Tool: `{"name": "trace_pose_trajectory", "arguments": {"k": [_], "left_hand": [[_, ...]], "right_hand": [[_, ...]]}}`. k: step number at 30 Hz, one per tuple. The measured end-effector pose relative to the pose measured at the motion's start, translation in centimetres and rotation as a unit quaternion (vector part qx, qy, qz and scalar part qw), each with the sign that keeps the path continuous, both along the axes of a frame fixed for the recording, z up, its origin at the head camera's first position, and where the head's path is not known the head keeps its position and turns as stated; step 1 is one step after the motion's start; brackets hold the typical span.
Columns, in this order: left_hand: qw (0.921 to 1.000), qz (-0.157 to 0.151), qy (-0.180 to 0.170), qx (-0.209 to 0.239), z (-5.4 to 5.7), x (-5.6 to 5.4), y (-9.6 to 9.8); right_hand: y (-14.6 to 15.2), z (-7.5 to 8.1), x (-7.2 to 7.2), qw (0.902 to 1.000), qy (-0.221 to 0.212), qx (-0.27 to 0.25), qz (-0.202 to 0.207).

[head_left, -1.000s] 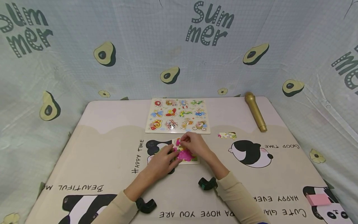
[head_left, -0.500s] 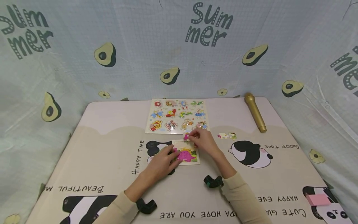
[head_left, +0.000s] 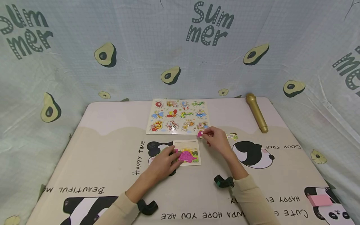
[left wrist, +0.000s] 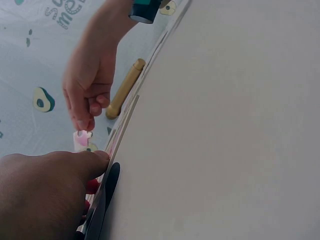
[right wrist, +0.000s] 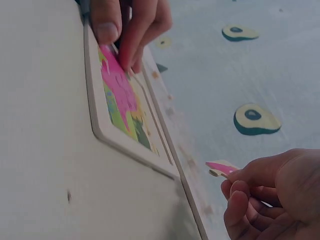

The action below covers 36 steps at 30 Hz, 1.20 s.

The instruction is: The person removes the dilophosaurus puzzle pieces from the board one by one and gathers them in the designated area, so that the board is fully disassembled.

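Observation:
A small framed jigsaw puzzle with a pink dinosaur picture lies mid-table in the head view; the strip along its far side is bare. My left hand rests on its left part, fingertips touching the picture and hiding some of it. In the right wrist view the left hand's thumb and fingers press at the dinosaur. Beyond the frame's far right corner, my right hand pinches a pink-and-white puzzle piece between thumb and fingers, held off the frame.
Behind the frame lies a board of insect pictures. Loose puzzle pieces are partly hidden by the right hand. A gold microphone-shaped object lies far right, and a pink block near right. Black wrist devices sit by both forearms.
My right hand has lifted the piece from the frame's far side and carried it right, uncovering the bare strip. The left hand has stayed on the puzzle.

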<state>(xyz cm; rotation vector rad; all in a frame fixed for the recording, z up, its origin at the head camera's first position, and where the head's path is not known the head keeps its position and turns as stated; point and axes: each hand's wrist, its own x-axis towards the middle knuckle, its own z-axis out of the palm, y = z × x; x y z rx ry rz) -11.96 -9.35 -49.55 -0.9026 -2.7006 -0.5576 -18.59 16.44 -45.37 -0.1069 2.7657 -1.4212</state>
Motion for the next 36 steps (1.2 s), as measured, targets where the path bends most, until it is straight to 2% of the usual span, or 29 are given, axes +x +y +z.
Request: {"name": "trace_pose_trajectory", "arguments": {"k": [12, 19, 26, 36], "left_hand": [[1.0000, -0.002, -0.001, -0.003, 0.1, 0.0, 0.0], [1.0000, -0.001, 0.000, 0.000, 0.1, 0.0, -0.1], [1.0000, -0.002, 0.006, -0.002, 0.0, 0.0, -0.1], [1.0000, -0.004, 0.007, 0.001, 0.0, 0.0, -0.1]], "right_hand": [[3.5, -0.3, -0.1, 0.9974, -0.003, 0.016, -0.070], [4.5, -0.4, -0.1, 0.9949, 0.013, 0.035, -0.094], [4.8, -0.6, -0.2, 0.9932, -0.006, 0.066, -0.096], [4.9, -1.2, -0.1, 0.9920, 0.001, 0.102, -0.075]]}}
